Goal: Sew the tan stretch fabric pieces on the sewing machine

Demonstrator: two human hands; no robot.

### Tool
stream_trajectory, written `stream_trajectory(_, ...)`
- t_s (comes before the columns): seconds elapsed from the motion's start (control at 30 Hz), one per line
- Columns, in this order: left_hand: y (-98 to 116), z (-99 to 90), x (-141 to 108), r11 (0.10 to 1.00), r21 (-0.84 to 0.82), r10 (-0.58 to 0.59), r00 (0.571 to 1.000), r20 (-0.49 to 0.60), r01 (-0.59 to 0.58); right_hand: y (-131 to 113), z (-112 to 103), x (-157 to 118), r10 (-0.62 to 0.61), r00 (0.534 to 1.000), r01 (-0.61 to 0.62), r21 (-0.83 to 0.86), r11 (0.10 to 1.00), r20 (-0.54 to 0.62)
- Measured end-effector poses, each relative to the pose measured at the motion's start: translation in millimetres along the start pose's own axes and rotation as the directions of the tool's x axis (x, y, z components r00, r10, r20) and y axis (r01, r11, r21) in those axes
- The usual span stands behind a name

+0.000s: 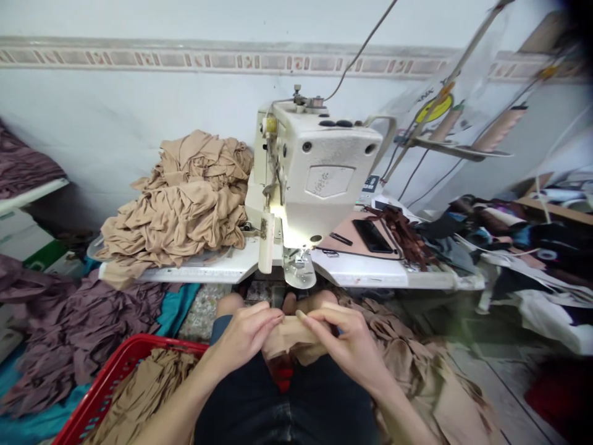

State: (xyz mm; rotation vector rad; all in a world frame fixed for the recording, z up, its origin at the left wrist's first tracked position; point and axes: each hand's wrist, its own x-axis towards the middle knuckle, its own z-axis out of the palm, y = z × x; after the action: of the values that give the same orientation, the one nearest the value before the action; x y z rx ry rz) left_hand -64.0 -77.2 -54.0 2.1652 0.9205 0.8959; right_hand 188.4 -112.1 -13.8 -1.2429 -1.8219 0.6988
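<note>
Between my two hands, above my lap, a small piece of beige fabric (293, 337) is stretched by its upper edge. My left hand (248, 330) pinches it at the left end, thumb and fingers pressed together. At the other end my right hand (345, 337) pinches the same edge. The cloth's lower part hangs between my knees, partly in shadow. Just beyond my hands stands a white sewing machine (331, 176); its lamp lights the needle area and the rounded metal plate (299, 275) below. The fabric is apart from the machine.
A heap of beige cloth (180, 210) lies left of the machine. A red basket (120, 355) with beige pieces stands at lower left, near purple cloth (83, 334). On the table's right are a black phone (372, 236) and brown strips (405, 232). Thread cones (500, 128) stand behind.
</note>
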Motion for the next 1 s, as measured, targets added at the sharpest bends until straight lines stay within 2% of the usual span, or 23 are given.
stream_trajectory(0.17, 5.9, -6.2, 1.1, 0.984, -0.132, -0.132, 0.989, -0.061, 0.123, 2.5, 2.4, 5.6, 0.045, 0.999, -0.045, 0.02, 0.999, 0.002)
stream_trajectory(0.27, 5.5, -8.9, 1.4, 0.986, -0.136, -0.098, 0.994, -0.038, 0.092, 3.7, 5.0, 3.4, 0.037, 0.999, -0.037, 0.014, 0.999, -0.005)
stream_trajectory(0.37, 3.7, -7.6, 2.5, 0.996, -0.075, -0.042, 0.997, -0.057, 0.038, 1.1, 4.8, -0.2, -0.024, 0.999, 0.023, -0.024, 0.999, -0.045)
stream_trajectory(0.47, 6.7, -5.8, 8.6, 0.998, -0.063, -0.022, 0.995, -0.095, 0.016, -3.7, 1.8, 0.8, -0.078, 0.989, 0.073, -0.041, 0.996, -0.127)
stream_trajectory(0.53, 11.9, -6.6, 16.6, 0.992, -0.117, -0.056, 0.991, -0.122, 0.041, -5.4, -0.2, 5.4, -0.077, 0.978, 0.072, -0.036, 0.997, -0.195)
stream_trajectory(0.63, 19.4, -10.1, 32.0, 0.953, -0.271, -0.167, 0.981, -0.1, 0.135, -2.1, -1.1, 16.3, -0.025, 0.961, 0.032, 0.018, 0.999, -0.277)
stream_trajectory(0.73, 22.1, -13.3, 45.2, 0.91, -0.353, -0.254, 0.965, -0.061, 0.217, 7.8, -0.2, 27.5, 0.084, 0.952, -0.049, 0.127, 0.991, -0.293)
stream_trajectory(0.87, 22.9, -15.4, 55.2, 0.903, -0.31, -0.339, 0.937, -0.083, 0.299, 20.5, -1.0, 36.8, 0.245, 0.949, -0.184, 0.283, 0.941, -0.198)
stream_trajectory(1.0, 30.8, -16.2, 65.4, 0.892, -0.28, -0.406, 0.901, -0.151, 0.355, 22.5, -5.1, 42.1, 0.273, 0.936, -0.196, 0.315, 0.929, -0.221)
